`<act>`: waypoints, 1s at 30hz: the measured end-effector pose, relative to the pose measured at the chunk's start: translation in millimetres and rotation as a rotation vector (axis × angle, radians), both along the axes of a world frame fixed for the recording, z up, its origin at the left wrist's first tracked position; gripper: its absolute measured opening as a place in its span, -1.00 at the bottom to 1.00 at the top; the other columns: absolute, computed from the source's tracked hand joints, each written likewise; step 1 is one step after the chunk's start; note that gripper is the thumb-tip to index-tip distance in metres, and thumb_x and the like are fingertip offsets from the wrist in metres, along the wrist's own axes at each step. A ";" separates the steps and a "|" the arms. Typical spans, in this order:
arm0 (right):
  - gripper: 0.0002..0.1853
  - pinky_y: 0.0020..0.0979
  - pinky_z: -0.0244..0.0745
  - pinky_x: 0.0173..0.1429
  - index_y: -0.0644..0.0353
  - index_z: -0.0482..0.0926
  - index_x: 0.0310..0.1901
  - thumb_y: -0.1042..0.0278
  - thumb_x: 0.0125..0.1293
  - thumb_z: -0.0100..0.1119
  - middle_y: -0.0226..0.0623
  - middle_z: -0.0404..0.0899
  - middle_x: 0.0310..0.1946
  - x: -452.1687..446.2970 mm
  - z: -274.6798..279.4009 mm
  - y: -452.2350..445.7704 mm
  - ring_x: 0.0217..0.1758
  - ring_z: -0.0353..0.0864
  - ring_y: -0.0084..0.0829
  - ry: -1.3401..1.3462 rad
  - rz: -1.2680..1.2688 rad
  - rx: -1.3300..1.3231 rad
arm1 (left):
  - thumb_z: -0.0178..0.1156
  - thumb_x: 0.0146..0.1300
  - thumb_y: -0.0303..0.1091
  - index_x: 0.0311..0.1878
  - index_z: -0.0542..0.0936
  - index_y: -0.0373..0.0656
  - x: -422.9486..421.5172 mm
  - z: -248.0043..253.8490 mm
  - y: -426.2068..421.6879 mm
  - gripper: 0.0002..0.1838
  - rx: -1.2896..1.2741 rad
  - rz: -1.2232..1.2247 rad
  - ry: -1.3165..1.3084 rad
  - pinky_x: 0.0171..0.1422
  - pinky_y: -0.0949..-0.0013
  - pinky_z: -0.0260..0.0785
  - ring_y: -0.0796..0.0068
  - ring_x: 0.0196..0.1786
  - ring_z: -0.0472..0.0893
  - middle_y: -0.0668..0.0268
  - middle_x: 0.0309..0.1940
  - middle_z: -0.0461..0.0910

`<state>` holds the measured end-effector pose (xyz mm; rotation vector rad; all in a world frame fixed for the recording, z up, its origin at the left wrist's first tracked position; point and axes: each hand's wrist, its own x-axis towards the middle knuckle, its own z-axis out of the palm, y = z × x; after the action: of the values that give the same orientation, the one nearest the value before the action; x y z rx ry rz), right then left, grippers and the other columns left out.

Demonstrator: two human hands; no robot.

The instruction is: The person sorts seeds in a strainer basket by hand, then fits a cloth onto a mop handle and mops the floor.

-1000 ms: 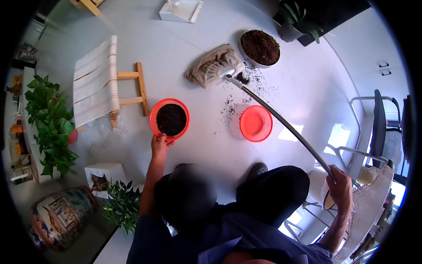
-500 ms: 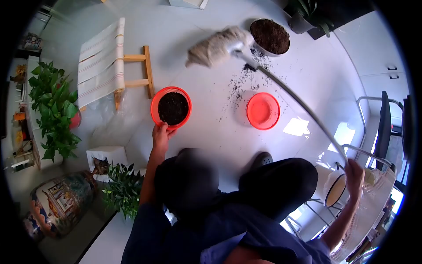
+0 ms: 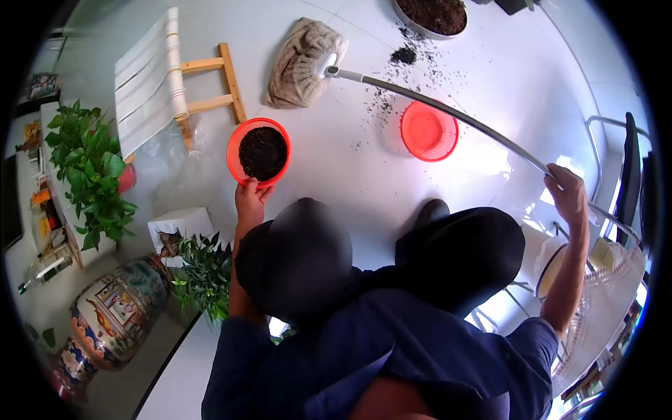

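Observation:
My left hand (image 3: 250, 199) has its fingers closed on the near rim of an orange-red plastic basket (image 3: 234, 140) holding dark soil (image 3: 264, 154). On the right, my right hand (image 3: 568, 192) is wrapped round the upper end of a mop (image 3: 448, 110), whose grey pole slants across the floor. The mop's head (image 3: 301, 66), covered in beige knitted cloth, lies on the floor beyond the basket. A second orange-red basket (image 3: 429, 133) stands below the pole, with no soil visible inside. Dark crumbs of soil (image 3: 404, 55) are scattered around and beyond it.
A round pan of brown soil (image 3: 434, 17) sits at the far edge. To the left stand a wooden stool with striped cloth (image 3: 147, 87), a leafy potted plant (image 3: 87, 168) and a painted vase (image 3: 119, 308). A metal-framed chair (image 3: 626, 161) is at the right.
The mop head has swept left, away from the soil pan, and its pole now crosses above the second basket. My left hand keeps its hold on the soil-filled basket. The view has shifted slightly.

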<state>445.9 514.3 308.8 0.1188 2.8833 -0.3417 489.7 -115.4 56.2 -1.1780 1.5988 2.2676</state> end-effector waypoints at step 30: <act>-0.69 -0.33 0.24 -0.41 0.20 0.27 -0.50 0.35 0.18 0.24 -0.29 0.25 -0.62 -59.2 115.4 97.6 -0.54 0.26 -0.39 0.130 0.300 0.539 | -0.05 0.39 -0.39 0.16 0.32 -0.22 -83.3 -34.7 -0.3 -0.69 0.011 -0.128 -0.060 0.09 0.15 0.54 0.19 -0.08 0.64 0.10 -0.06 0.55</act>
<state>386.7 612.0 424.1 -0.2525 2.9789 0.5011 406.4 -115.7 21.5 -1.0967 1.5892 2.1388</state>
